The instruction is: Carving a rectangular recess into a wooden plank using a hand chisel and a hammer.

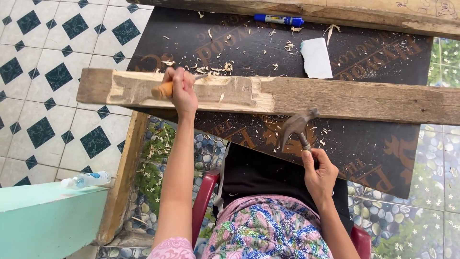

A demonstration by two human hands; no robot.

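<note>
Your left hand (183, 91) grips chisel (168, 88) w/ tip on carved plank (287, 98) across tabletop (383, 148). Right hand (318, 173) grips hammer (296, 126), head near plank. Plastic bottle (86, 180) lies on teal ledge (48, 216); contents unclear.

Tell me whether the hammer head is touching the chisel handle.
Apart. The head view shows the hammer head raised over the plank's near edge, well to the right of the chisel handle, with bare wood between them.
</note>
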